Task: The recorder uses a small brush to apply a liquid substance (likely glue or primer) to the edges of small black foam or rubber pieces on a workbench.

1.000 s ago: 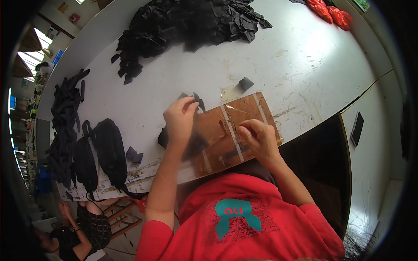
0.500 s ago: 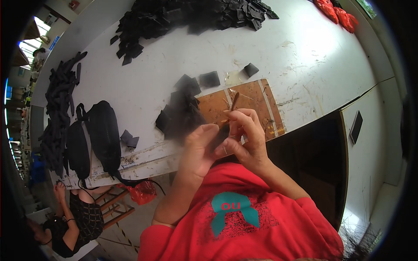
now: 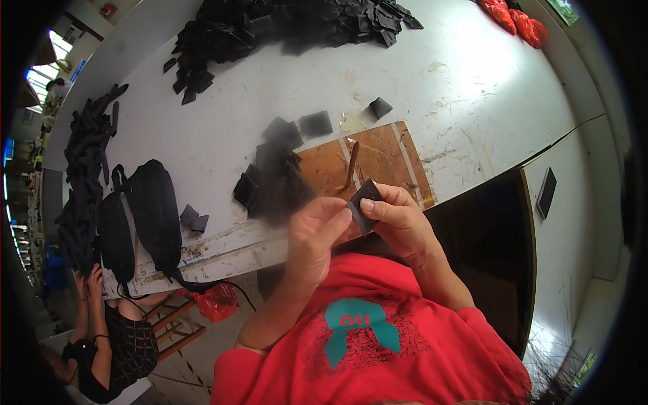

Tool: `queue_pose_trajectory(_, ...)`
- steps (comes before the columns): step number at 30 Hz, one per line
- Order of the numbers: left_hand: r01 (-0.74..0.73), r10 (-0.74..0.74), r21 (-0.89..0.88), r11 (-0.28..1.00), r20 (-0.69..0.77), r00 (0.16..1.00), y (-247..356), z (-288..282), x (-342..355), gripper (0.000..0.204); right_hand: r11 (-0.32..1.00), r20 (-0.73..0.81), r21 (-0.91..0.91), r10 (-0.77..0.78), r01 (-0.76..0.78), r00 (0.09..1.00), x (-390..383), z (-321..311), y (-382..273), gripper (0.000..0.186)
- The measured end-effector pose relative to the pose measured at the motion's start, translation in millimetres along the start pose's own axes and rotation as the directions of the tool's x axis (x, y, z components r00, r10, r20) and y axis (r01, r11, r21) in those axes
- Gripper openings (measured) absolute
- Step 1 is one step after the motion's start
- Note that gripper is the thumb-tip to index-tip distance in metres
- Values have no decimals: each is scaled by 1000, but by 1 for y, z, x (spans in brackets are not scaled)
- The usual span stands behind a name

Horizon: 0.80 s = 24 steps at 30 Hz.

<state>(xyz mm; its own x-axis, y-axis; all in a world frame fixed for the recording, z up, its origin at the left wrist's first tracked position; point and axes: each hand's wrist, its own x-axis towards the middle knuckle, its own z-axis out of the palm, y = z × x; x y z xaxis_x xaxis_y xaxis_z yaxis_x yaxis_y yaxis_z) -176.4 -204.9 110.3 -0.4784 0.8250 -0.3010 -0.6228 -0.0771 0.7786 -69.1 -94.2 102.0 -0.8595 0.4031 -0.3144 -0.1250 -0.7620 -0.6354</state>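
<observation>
In front of my red shirt, both hands hold one small black square piece (image 3: 362, 221), which looks like fabric or thin leather. My left hand (image 3: 312, 233) pinches its left edge between thumb and fingers. My right hand (image 3: 403, 219) grips the other side, thumb on top. Just beyond them a brown board (image 3: 388, 152) with pale strips lies at the table's edge. A slim brown stick (image 3: 353, 162) slants over the board, its lower end near my fingers. To the left of the board is a small blurred pile of black pieces (image 3: 277, 172).
A large heap of black pieces (image 3: 283, 27) covers the far table (image 3: 459, 101). At left lie black rolled strips (image 3: 84, 182) and black padded straps (image 3: 155, 209). A co-worker (image 3: 101, 344) is at the lower left. Red bags (image 3: 509, 20) lie far right.
The black piece has turned up into clear view between my hands. My right fingers have moved away from the stick and closed on the piece. The co-worker's hands have moved up toward the rolled strips.
</observation>
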Motion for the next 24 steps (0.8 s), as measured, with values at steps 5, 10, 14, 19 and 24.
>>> queue_pose_trajectory(5, 60, -60, -45, 997, -14, 998, -5, -4, 4, 8, 999, -17, 15, 37, -36, 999, 1, -1, 6, 16)
queue_pose_trajectory(10, -130, 158, 231, 964, -109, 981, -8, -6, 4, 3, 40, 136, -965, -769, 259, 625, -1, 8, 12, 27)
queue_pose_trajectory(14, -110, 123, 178, 978, -68, 990, -3, 4, 1, 2, 200, 191, -899, -623, 390, 759, -9, 17, 10, 21)
queue_pose_trajectory(19, -285, 356, 497, 819, -51, 933, -18, 4, 4, 2, -91, 339, -918, -687, 386, 643, -2, 15, 14, 17)
queue_pose_trajectory(24, -421, 488, 406, 811, -74, 870, -17, 2, 16, 12, -154, 235, -968, -830, 197, 505, 12, 7, 30, 12)
